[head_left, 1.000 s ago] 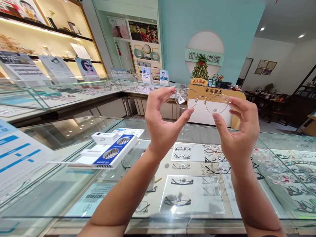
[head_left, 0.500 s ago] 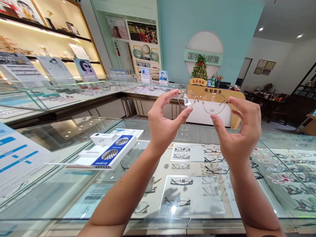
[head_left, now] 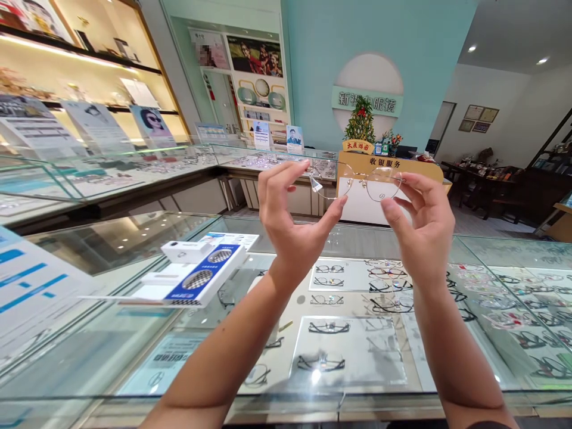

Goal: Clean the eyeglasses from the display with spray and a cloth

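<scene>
From the left, I logged a blue-and-white box (head_left: pixel 196 274) on the glass-topped bench (head_left: pixel 361 241). Next came the left hand (head_left: pixel 295 214), its grip pinching the glasses (head_left: pixel 357 175) at one outer corner; a small white tag (head_left: pixel 316 185) lay against that lens. The glasses were held up in midair, above the bench, between both hands. The right hand (head_left: pixel 417 220) had its grip on the opposite end, by the fingertips. I judged that an uneven pull could bend the thin rims, thumbs could smudge the lenses, and a light pinch slipping could drop them onto the glass.

lens tag (head_left: pixel 316 184): white | box (head_left: pixel 209 267): blue-white, checkered circles | wall (head_left: pixel 313 71): turquoise
</scene>
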`<state>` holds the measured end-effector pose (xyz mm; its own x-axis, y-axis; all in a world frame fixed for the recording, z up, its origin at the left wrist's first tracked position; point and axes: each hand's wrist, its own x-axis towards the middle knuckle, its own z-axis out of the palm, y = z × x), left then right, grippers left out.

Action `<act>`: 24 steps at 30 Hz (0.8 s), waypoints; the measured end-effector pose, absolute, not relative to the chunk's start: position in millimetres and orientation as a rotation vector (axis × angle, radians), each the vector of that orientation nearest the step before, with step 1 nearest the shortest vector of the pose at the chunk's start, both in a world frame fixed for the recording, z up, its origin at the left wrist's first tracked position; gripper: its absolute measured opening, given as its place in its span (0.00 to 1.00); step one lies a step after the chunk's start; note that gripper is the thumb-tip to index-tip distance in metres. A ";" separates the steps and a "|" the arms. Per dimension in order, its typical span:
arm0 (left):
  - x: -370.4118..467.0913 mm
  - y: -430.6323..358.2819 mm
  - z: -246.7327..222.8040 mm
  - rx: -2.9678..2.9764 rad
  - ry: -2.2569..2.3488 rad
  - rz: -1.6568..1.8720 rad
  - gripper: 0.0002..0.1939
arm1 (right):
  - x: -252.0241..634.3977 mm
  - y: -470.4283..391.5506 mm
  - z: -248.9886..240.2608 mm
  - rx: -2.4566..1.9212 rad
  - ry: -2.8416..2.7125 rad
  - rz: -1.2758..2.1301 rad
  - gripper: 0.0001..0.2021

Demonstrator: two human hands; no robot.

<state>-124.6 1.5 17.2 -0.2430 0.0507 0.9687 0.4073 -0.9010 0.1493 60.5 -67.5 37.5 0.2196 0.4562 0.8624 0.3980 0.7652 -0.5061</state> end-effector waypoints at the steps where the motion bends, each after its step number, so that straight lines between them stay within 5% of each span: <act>1: -124.3 1.2 17.3 -1.762 -0.546 -2.237 0.31 | 61.4 -66.4 37.7 -0.744 -1.379 0.063 0.18; 14: -122.2 12.0 15.3 -1.955 -0.561 -2.362 0.30 | 60.5 -68.7 42.5 -0.735 -1.221 -0.009 0.08; 24: -119.9 -1.3 16.3 -2.019 -0.825 -2.445 0.27 | 62.6 -62.1 42.4 -0.840 -1.138 0.120 0.10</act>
<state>-119.9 -1.3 16.3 -0.2351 0.4087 0.8819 0.2088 -0.8649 0.4565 62.6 -62.1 42.4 0.4479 0.4860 0.7505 0.3195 0.6969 -0.6420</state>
